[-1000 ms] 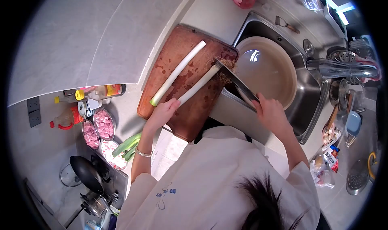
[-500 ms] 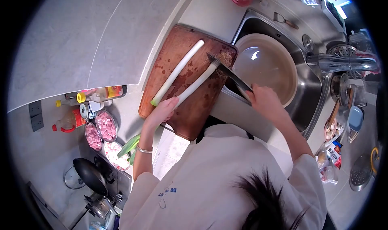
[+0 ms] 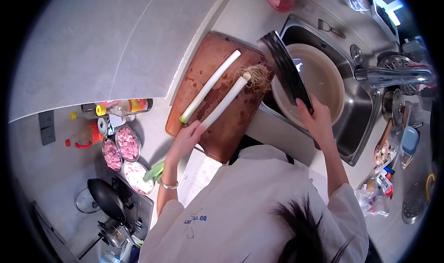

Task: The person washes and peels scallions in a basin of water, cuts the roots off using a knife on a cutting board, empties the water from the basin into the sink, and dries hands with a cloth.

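Observation:
My left hand (image 3: 188,138) is closed around a leek (image 3: 224,103), whose white stalk lies on the wooden cutting board (image 3: 203,61) and whose green leaves (image 3: 155,171) trail out past my wrist. At the stalk's far end sits a tangle of roots (image 3: 260,78), at the board's right edge; whether it is fully severed I cannot tell. A second white stalk (image 3: 210,86) lies alongside, to the left. My right hand (image 3: 317,119) grips a kitchen knife (image 3: 289,66) by its handle, the blade lifted above the board's edge and sink, slightly blurred.
Right of the board, a large basin (image 3: 319,55) of water stands in the steel sink (image 3: 356,147), under a faucet (image 3: 393,75). Bowls of cut pink meat (image 3: 128,142), bottles (image 3: 122,107) and a black wok (image 3: 104,196) are at the left. A peeler (image 3: 330,28) lies behind the sink.
The knife has risen from the leek's root end and swung right, over the sink's edge. The root tuft now shows beside the stalk's cut-looking end. My left hand still holds the leek.

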Tool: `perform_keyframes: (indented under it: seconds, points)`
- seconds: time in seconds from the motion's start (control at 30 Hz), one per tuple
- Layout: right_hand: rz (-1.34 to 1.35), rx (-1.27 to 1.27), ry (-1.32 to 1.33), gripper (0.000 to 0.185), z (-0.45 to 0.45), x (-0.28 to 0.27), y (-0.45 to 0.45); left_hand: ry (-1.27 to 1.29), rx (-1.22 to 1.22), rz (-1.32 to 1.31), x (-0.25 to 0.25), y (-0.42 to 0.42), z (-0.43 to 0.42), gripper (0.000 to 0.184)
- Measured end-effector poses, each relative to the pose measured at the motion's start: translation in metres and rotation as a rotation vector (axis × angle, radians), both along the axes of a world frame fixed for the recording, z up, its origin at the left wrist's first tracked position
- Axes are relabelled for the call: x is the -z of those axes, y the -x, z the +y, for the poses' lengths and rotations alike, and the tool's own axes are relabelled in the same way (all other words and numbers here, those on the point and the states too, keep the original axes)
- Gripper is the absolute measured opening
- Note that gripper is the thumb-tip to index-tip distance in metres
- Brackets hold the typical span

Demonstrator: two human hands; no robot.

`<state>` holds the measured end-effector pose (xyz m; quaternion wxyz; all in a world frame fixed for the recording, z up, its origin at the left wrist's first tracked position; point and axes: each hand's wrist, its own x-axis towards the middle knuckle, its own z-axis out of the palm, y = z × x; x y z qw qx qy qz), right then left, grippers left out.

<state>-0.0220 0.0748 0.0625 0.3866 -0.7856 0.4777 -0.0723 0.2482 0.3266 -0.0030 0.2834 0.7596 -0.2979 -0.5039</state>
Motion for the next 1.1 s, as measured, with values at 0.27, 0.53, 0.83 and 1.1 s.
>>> perform_keyframes:
  seconds: [0.27, 0.53, 0.83, 1.1]
  points:
    - [-0.039, -0.143, 0.472, 0.043, -0.047, 0.077, -0.037, -0.018, 0.078, -0.524, -0.032, 0.026, 0.012, 0.028]
    - [-0.034, -0.209, 0.627, 0.052, -0.053, 0.132, -0.113, -0.011, 0.036, -0.876, -0.042, 0.060, 0.015, 0.030]
    - [-0.080, -0.262, 0.715, 0.046, -0.064, 0.126, -0.149, 0.069, 0.063, -1.247, -0.034, 0.057, 0.030, 0.027]
    - [-0.562, -0.322, 0.484, 0.027, -0.058, 0.082, -0.130, 0.093, 0.107, -1.316, -0.040, 0.051, 0.031, 0.028]
